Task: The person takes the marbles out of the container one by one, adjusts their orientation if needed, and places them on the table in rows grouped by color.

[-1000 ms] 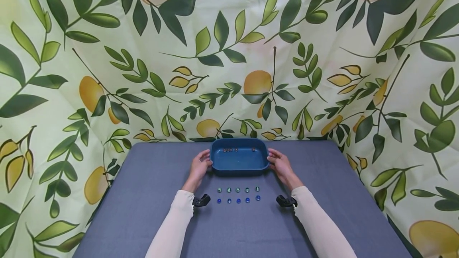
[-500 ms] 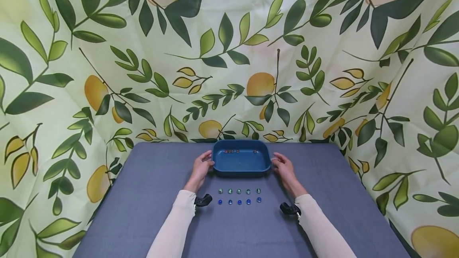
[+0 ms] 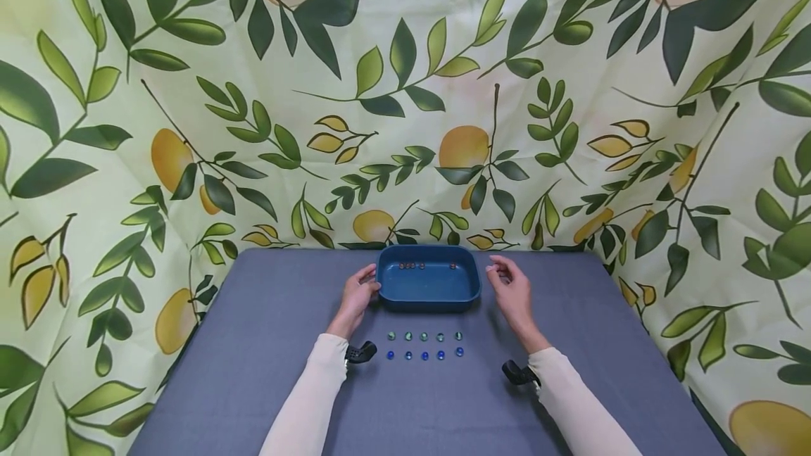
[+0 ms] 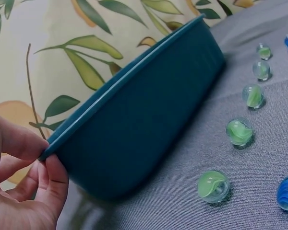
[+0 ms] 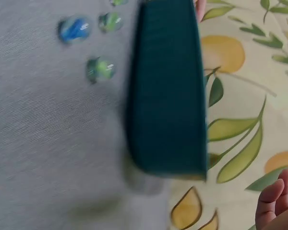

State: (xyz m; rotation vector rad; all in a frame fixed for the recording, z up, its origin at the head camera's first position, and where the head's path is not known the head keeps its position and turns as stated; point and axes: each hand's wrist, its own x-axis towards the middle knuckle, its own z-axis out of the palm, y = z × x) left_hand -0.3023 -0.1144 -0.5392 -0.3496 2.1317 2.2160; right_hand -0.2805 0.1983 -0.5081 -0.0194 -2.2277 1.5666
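Note:
A dark blue plastic tub [image 3: 429, 293] stands on the table's far side, with several brown marbles [image 3: 412, 266] inside along its back wall. My left hand [image 3: 356, 298] pinches its left end; in the left wrist view the thumb and fingers [image 4: 57, 177] grip the rim's corner. My right hand [image 3: 512, 294] is just off the tub's right end, fingers loosely bent, holding nothing. In the right wrist view its fingertips [image 5: 273, 196] are apart from the tub. In front of the tub lie a row of green-swirled marbles [image 3: 424, 336] and, nearer me, a row of blue marbles [image 3: 425, 355].
A grey cloth covers the table [image 3: 253, 371]. Behind and at both sides hangs a leaf-and-fruit patterned curtain [image 3: 405, 125], close to the tub's back. Black devices are strapped at the left wrist [image 3: 361, 352] and right wrist [image 3: 519, 373].
My right hand has let go of the tub's right end and moved a little to the right. The left hand stays on the left end. The marbles keep their places.

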